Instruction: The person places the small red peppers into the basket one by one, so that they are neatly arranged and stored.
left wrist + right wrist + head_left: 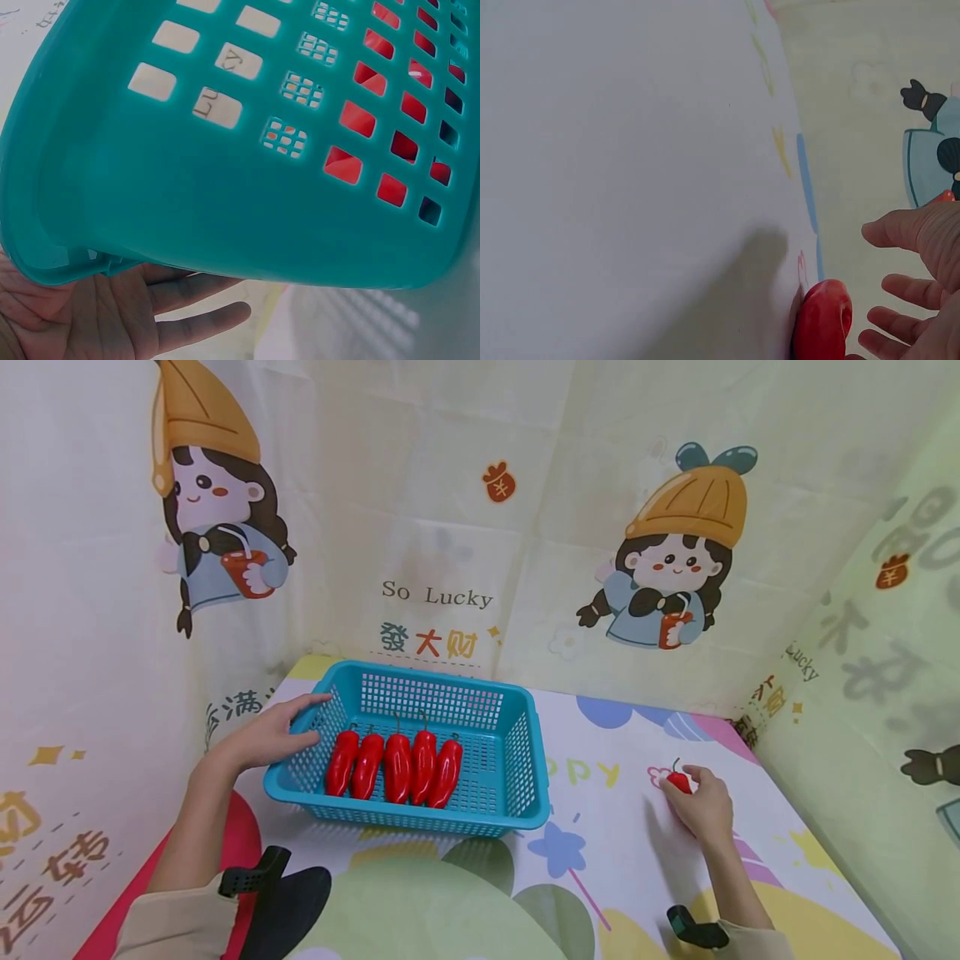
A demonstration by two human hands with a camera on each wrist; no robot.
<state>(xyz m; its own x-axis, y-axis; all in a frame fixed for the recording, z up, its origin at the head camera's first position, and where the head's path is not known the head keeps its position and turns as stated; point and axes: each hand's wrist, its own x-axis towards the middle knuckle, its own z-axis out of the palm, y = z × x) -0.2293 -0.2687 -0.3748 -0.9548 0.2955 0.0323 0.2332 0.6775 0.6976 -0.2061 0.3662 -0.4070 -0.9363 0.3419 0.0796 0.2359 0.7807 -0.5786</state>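
A turquoise mesh basket (480,823) holds several glossy red chili peppers (398,768), side by side in its left and middle part. My left hand (262,737) is at the basket's left end, thumb and index finger spread at the rim. In the left wrist view, straight fingers of that hand (112,319) extend past the basket's edge. On the right of the table, my right hand (708,806) is at a single red chili pepper (679,782) with a thin green stem. The right wrist view shows the fingers (901,291) spread, with a gap to the pepper (823,322).
A patterned cloth (600,827) covers the table. Printed curtains (555,527) with cartoon figures and lettering rise behind and at both sides. The basket's far side stands near the back curtain. White cloth lies between the basket and the lone pepper.
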